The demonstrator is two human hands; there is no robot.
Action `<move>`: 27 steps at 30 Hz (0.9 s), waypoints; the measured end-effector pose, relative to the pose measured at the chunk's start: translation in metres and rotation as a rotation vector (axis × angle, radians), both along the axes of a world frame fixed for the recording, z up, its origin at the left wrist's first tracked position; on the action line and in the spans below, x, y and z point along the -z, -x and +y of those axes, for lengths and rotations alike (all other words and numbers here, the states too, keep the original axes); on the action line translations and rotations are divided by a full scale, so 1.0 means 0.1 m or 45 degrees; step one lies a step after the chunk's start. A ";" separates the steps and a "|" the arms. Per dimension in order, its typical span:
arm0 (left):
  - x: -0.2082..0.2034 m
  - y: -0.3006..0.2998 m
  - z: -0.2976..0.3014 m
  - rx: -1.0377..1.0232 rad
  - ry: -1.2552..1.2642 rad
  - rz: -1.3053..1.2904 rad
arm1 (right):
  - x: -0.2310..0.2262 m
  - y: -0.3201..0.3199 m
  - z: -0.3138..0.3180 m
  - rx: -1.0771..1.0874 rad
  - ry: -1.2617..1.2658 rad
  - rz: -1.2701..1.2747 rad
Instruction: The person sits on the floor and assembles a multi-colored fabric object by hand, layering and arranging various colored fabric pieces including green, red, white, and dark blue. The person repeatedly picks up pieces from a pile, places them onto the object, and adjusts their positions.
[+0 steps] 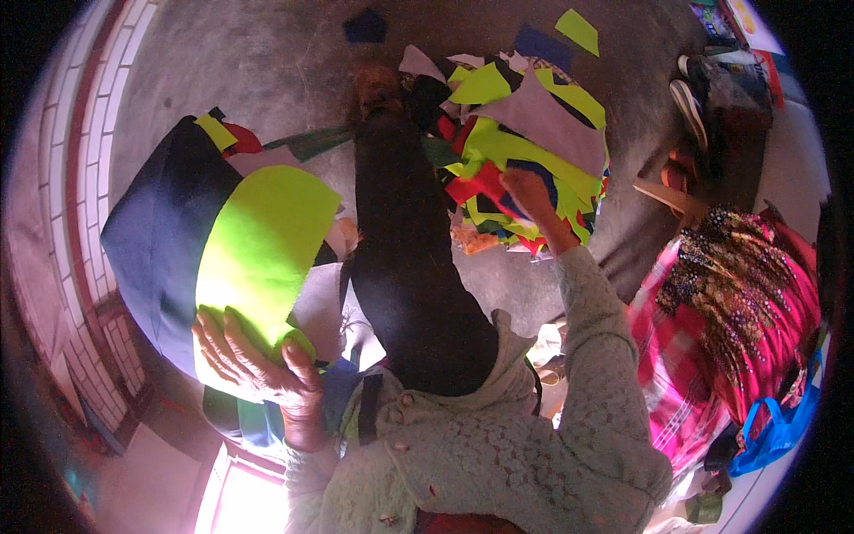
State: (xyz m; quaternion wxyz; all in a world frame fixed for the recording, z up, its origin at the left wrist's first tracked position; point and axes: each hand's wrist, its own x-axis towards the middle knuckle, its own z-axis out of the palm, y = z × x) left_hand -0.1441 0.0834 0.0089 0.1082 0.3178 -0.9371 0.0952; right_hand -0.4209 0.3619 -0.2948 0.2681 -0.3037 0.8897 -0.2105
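My left hand (258,360) grips the lower edge of a neon yellow fabric piece (267,240), its fingers spread over the cloth and its thumb at the right edge. The piece lies over a larger stack of navy cloth (165,231) at the left. On the right, my right hand (532,198) reaches into a heap of fabric scraps (569,133) in neon yellow, grey, red and navy. Its fingers are curled down among red and blue scraps (485,184). Their tips are hidden, so what they hold cannot be made out.
My leg in black trousers (414,285) stretches between stack and heap. Loose navy (365,27) and yellow scraps (578,31) lie on the grey floor (267,53). To the right are shoes (689,114), a pink patterned cloth (729,311) and a blue bag (778,432).
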 end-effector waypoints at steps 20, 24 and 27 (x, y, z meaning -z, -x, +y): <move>0.04 -0.03 -0.02 -0.006 -0.029 0.050 | -0.69 0.03 0.01 0.440 0.533 0.172; 0.03 -0.04 -0.02 0.009 -0.031 0.057 | -0.94 0.12 0.04 0.834 0.533 -0.016; 0.04 -0.04 -0.02 0.003 -0.023 0.059 | -0.76 0.23 0.00 0.717 0.434 0.152</move>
